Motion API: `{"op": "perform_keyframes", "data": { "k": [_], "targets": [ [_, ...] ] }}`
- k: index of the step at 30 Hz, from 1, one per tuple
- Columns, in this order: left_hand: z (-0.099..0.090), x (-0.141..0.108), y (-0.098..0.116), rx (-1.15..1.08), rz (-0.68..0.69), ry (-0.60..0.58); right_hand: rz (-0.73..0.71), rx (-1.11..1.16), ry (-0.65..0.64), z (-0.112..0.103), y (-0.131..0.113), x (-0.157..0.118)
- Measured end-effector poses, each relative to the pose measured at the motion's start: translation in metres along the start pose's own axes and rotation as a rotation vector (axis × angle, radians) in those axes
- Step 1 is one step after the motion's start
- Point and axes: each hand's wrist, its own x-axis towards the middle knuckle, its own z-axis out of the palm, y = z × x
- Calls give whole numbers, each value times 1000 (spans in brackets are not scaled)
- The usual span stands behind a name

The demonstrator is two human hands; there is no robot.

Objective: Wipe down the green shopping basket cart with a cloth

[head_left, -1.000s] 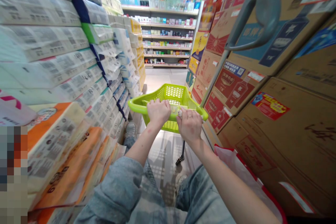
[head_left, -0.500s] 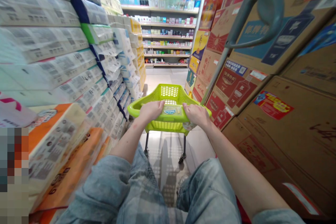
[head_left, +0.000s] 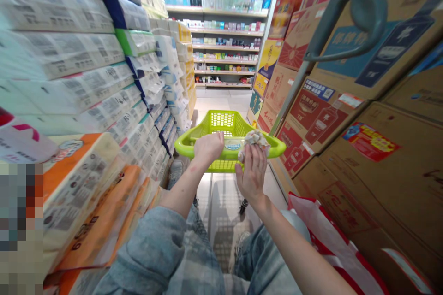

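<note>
A small lime-green shopping cart [head_left: 226, 166] with a perforated plastic basket stands in front of me in the aisle. My left hand [head_left: 209, 146] is closed around the left part of its handle. On the handle's right part lies a crumpled, pale patterned cloth [head_left: 256, 138]. My right hand [head_left: 253, 170] holds this cloth against the handle, its fingers laid over the cloth and its back turned to me. Between the two hands a label [head_left: 233, 146] shows on the handle. The cloth hides part of the cart's right rim.
Wrapped tissue packs [head_left: 65, 50] are stacked high on the left, with orange packs [head_left: 100, 212] close by. Cardboard cartons [head_left: 360, 147] line the right side. A grey handle on a pole [head_left: 363, 23] leans there, above a red-and-white bag [head_left: 332, 239]. Stocked shelves [head_left: 224, 48] stand ahead.
My right hand has let go of its grip around the handle and turned over, bringing the cloth up onto it. The left hand keeps its hold. The red-and-white bag has come into fuller view.
</note>
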Motion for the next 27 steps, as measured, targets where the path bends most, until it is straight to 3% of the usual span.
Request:
{"op": "perform_keyframes", "data": {
  "k": [5, 11, 16, 22, 27],
  "targets": [
    [0, -4, 5, 28, 33, 29, -112, -19, -178, -1, -6, 28],
    [-1, -5, 12, -6, 76, -15, 7, -126, -514, -5, 4, 84],
    [-7, 0, 0, -101, 74, -77, 64, -83, -752, -3, 21, 104],
    [-13, 5, -37, 41, -12, -133, 86, 16, -771, 0, 31, 109],
    [-5, 3, -34, 65, -37, -91, -10, 29, -709, -3, 33, 107]
  ]
}}
